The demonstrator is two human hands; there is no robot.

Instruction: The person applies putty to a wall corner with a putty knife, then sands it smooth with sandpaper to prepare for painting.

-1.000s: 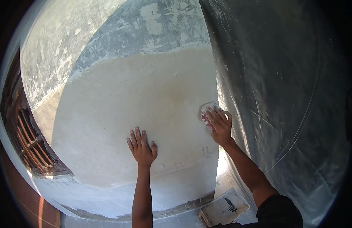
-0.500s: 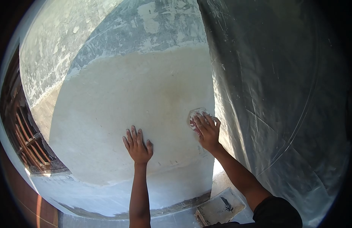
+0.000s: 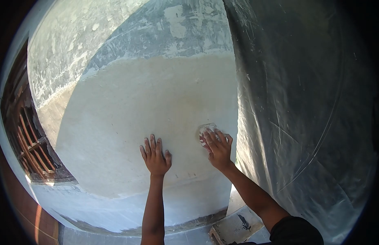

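Note:
A wall (image 3: 148, 94) fills the middle, with a smooth pale area below a rougher, patchy grey one. My left hand (image 3: 157, 158) lies flat on the pale area with its fingers spread, holding nothing. To its right, my right hand (image 3: 219, 148) is wrapped round a reddish block (image 3: 203, 141) smeared with white and presses it on the wall near the right edge. The fingers hide part of the block.
Dark plastic sheeting (image 3: 304, 102) hangs along the right side. A smeared tray (image 3: 234, 227) rests on the floor at the bottom, below my right arm. At the far left is a brown window with bars (image 3: 34, 143).
My right hand and the block have moved slightly left and down along the wall. The view has shifted a little, so the wall and my left hand appear further right.

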